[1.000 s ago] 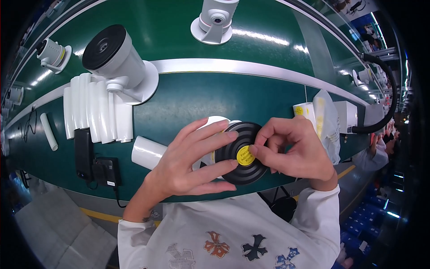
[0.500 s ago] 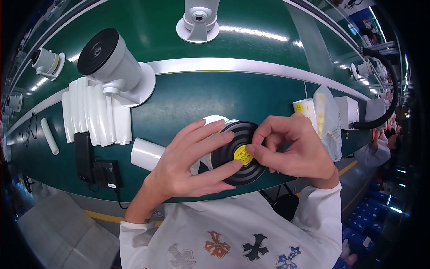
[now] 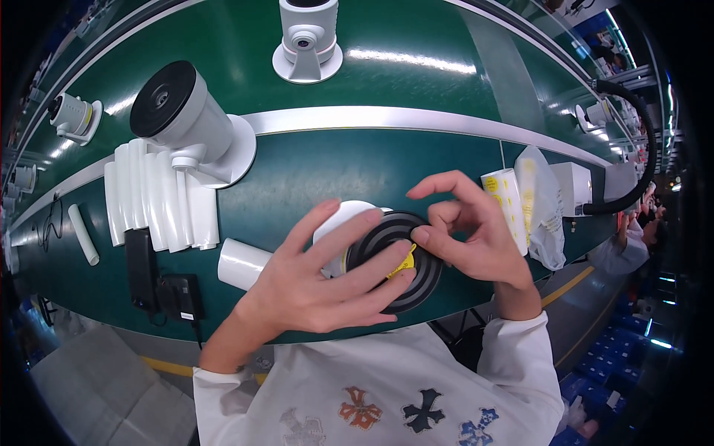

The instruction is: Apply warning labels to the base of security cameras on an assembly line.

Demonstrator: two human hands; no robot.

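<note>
A white device [image 3: 336, 264] with a round black ringed end cap [image 3: 428, 279] lies near the front edge of the green bench. Over the cap, my left hand [image 3: 316, 279] stretches its spread fingers, with fingertips on a round yellow sticker [image 3: 401, 266] at the centre. Those fingers cover most of the sticker. At the cap's right side is my right hand [image 3: 476, 238], its thumb by the black rings, its index finger raised and apart. Nothing shows between its fingers. A white round base [image 3: 349, 214] shows behind my left fingers.
Left of my hands are a white roll [image 3: 242, 264], a stack of white sleeves [image 3: 160, 197], a black power adapter [image 3: 181, 296] and a tilted white camera-like device [image 3: 197, 123]. Another such device [image 3: 307, 44] stands across the rail. A sticker roll [image 3: 504, 201] and plastic bag [image 3: 547, 212] are right.
My right hand has drawn back from the sticker, and its pinched fingers have spread. My left fingers have slid over the sticker, covering more of it. The whole view has shifted slightly.
</note>
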